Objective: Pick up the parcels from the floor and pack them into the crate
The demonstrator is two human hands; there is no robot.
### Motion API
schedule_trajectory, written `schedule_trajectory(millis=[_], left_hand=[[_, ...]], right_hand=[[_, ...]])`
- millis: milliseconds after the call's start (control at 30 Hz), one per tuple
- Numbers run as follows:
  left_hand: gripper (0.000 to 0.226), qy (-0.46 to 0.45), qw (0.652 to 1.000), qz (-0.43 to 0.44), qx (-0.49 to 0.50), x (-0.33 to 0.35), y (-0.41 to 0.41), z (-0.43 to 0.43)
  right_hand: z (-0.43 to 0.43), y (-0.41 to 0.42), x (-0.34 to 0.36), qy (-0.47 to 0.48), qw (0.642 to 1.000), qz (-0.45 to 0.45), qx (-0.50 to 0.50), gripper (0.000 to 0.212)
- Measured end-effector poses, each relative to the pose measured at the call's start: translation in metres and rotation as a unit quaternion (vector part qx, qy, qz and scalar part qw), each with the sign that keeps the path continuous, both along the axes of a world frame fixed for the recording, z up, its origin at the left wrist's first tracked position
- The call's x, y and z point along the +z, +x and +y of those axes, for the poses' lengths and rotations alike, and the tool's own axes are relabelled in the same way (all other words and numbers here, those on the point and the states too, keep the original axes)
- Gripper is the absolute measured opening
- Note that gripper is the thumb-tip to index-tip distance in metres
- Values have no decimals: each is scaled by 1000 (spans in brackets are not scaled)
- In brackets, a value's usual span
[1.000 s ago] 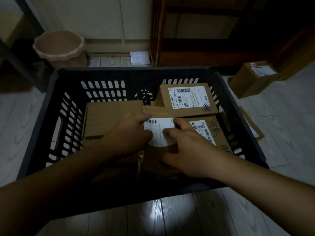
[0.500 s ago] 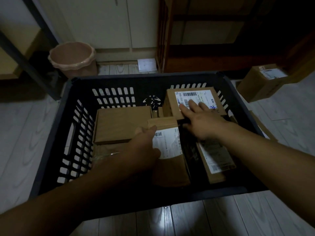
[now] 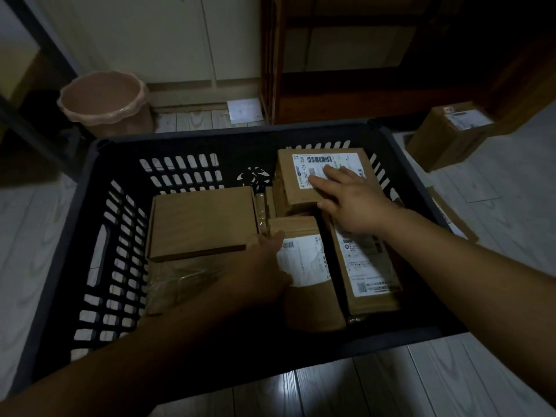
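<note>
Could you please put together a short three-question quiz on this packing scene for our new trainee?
1. True or false: the right hand lies flat on the labelled parcel at the far right of the crate.
2. Which object stands on the floor beyond the crate's far left corner? A) pink bin B) chair C) bucket of water
3. Fill in: a brown box remains on the ____ outside the crate.

Key: 1 true; 2 A, the pink bin; 3 floor.
</note>
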State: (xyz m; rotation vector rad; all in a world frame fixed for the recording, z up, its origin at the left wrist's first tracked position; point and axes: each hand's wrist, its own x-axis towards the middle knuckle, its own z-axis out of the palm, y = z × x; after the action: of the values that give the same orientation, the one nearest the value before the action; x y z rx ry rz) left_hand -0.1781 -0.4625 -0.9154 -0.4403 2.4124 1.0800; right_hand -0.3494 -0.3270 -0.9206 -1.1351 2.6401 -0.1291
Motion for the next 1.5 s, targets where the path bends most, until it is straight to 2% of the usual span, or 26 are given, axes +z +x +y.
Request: schedule_trajectory(millis=[67,133,167,233,400,500,600,700,800,967,1067,1133,1267,1367,1500], left_hand=[[91,2,999,-17,-47,-7,0,3],[101,25,995,-30,-89,-16,3,4],[106,47,994,-40,-94,-20,5,3],[112,84,991,-61,-84,-26,7,3],[110,77,993,-36,-77,-32,10,1],[115,104,987,-30,-120,-31,15,-7],[120,69,983,-37,-167,-32,18,-3],[118,-28,984,-21,-172,-34,21,3],[120,2,983,-11,-184,-33,21,0],[111,-41,985,-1,-167,-39,10,-6],[104,-62,991,27,-119,-30,9,-9],[99,-57,995,23,-77,-9,15,-12],[99,-75,996,-41,-11,70,32,-16],[85,-32,999,8,42,162,40,-8],[83,-15,999,39,18,298,51,15]], right_hand=[[8,-3,4,55,998,-31,-11,71],[15,-3,10,117,989,-82,-41,96],[17,-1,12,137,983,-107,-52,106],[17,3,15,158,978,-124,-52,114],[8,11,17,186,976,-110,-11,114],[7,17,14,206,972,-115,1,123],[5,20,14,219,969,-115,15,125],[1,23,16,224,968,-111,29,124],[7,22,16,210,969,-124,27,121],[20,18,15,173,976,-131,29,112],[30,22,22,153,980,-129,23,104],[40,28,39,135,982,-131,12,99],[66,46,107,83,987,-134,-40,92],[80,61,182,36,985,-157,-69,86],[98,84,299,-20,978,-180,-102,81]])
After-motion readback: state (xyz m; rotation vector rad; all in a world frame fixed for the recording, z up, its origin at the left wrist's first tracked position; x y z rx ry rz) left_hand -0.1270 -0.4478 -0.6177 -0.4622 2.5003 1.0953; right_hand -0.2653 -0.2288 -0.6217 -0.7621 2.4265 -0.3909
